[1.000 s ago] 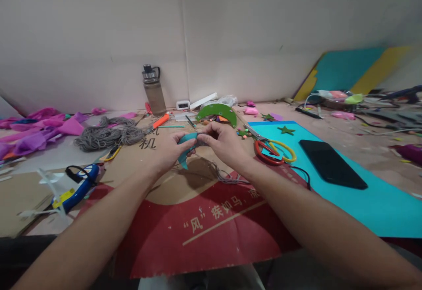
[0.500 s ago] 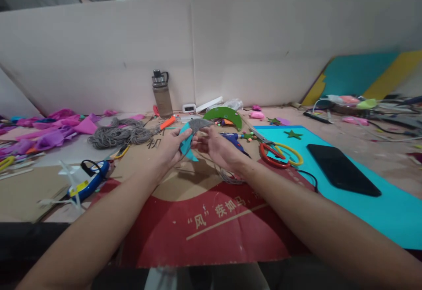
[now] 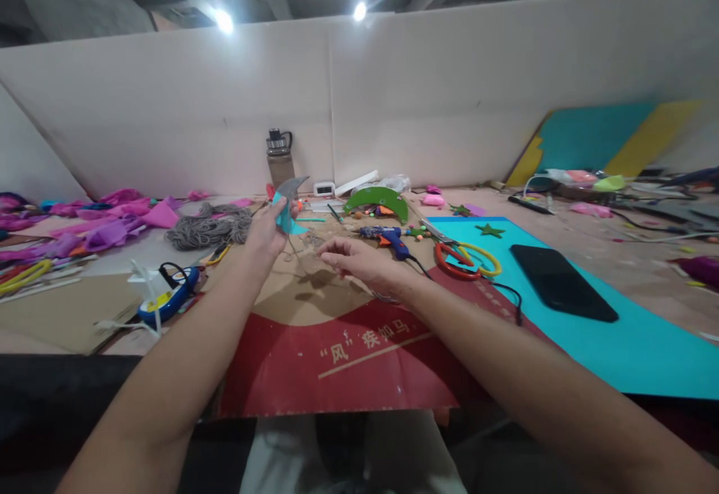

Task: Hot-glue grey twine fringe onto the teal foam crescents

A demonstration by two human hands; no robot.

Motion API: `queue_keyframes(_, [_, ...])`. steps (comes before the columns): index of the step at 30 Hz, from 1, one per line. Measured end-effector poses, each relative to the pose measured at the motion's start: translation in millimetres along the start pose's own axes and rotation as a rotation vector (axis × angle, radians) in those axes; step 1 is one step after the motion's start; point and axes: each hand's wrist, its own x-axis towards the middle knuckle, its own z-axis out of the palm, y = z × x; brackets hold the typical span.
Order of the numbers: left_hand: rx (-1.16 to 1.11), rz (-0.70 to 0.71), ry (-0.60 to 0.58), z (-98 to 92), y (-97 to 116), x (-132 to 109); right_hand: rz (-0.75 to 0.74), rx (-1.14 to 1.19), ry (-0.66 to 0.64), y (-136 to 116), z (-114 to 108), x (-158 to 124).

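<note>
My left hand grips a curved crescent piece, turquoise felt below with grey yarn wound round its upper, pointed end. A thin strand of grey yarn hangs from it toward the cardboard. To the right and lower, my right hand has its thumb and forefinger pinched together, seemingly on that yarn; the strand is too fine to follow all the way. Some loops of yarn lie beneath the right wrist. A blue glue gun rests just behind the right hand.
Red-and-tan cardboard lies under the hands. Rightward are scissors, a black phone and a turquoise sheet. A green crescent and a bottle stand behind. Leftward are a grey yarn bundle and a blue power strip.
The hands have moved apart: my left hand lifted the crescent piece up and left, while my right hand came off it and lower. The view has tilted up slightly.
</note>
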Motion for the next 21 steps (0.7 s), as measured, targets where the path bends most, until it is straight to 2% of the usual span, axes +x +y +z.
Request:
queue_keyframes(2, [0.001, 0.027, -0.032, -0.5, -3.5, -1.7, -0.032, 0.066, 0.111, 2.6, 5.3, 5.6])
queue_keyframes(4, [0.010, 0.059, -0.082, 1.0, -7.9, -6.1, -0.039, 0.183, 0.092, 5.2, 9.1, 11.7])
queue_keyframes(7, [0.058, 0.104, -0.176, 5.6, -12.9, -13.8, 0.011, 0.337, -0.111, 6.3, 8.8, 15.2])
queue_keyframes(10, [0.092, 0.100, -0.206, 8.9, -14.1, -16.6, 0.092, 0.364, -0.293, 3.2, 4.2, 8.3])
queue_keyframes(15, [0.105, 0.087, -0.110, 3.5, -9.4, -7.2, 0.092, 0.151, -0.337, -5.9, -5.9, -10.5])
queue_keyframes(21, [0.193, 0.079, -0.032, -16.1, 0.7, 11.2, 0.052, -0.251, -0.316, -20.0, -31.5, -19.5])
